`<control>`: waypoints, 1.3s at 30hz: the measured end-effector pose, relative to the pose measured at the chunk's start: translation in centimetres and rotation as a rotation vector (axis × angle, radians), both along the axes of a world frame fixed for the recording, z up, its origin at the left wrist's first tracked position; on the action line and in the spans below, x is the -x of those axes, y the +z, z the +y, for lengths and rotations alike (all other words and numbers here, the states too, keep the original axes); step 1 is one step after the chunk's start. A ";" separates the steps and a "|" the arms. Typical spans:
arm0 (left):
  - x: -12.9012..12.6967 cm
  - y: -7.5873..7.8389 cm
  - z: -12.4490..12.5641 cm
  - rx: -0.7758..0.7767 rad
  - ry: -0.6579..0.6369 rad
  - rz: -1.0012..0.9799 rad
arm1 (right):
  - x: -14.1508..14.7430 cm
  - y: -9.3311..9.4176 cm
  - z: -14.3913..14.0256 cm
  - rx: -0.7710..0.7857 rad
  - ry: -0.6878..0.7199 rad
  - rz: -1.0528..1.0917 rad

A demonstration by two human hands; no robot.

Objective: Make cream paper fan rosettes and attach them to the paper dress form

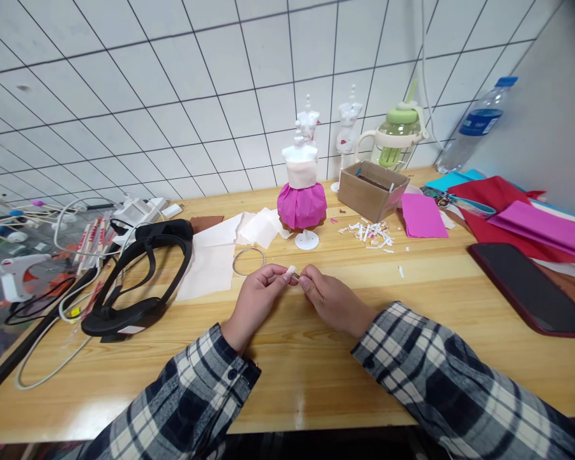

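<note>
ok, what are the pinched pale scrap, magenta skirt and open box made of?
Pale scrap: maybe paper or cloth, looks matte; too small to tell.
Magenta skirt: probably crepe paper or thin fabric, matte, gathered in soft folds.
Open box: likely cardboard, matte brown, stiff flat walls.

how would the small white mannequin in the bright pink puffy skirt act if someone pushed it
The small white mannequin in the bright pink puffy skirt would probably tip fairly easily: its round white base is narrower than the skirt. The skirt's loose gathers suggest it may squash if gripped there.
</note>
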State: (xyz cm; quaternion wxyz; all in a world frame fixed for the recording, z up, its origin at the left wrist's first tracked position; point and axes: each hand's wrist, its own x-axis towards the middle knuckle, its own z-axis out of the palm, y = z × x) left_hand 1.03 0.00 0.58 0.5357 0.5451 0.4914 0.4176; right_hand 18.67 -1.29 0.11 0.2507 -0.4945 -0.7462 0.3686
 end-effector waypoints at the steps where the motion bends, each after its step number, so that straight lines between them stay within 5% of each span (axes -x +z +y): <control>1: 0.0 0.0 0.0 -0.001 -0.003 0.008 | 0.0 0.0 0.0 -0.004 -0.003 0.002; 12: 0.2 -0.2 -0.2 -0.082 -0.012 0.042 | -0.1 -0.1 0.1 -0.032 0.000 0.025; 21: -0.3 -0.2 -0.3 0.052 -0.062 -0.131 | -0.1 -0.6 0.3 -0.032 0.021 0.139; 39: -0.1 -0.5 -0.1 -0.003 -0.096 -0.006 | 0.0 0.4 0.6 0.210 0.021 0.281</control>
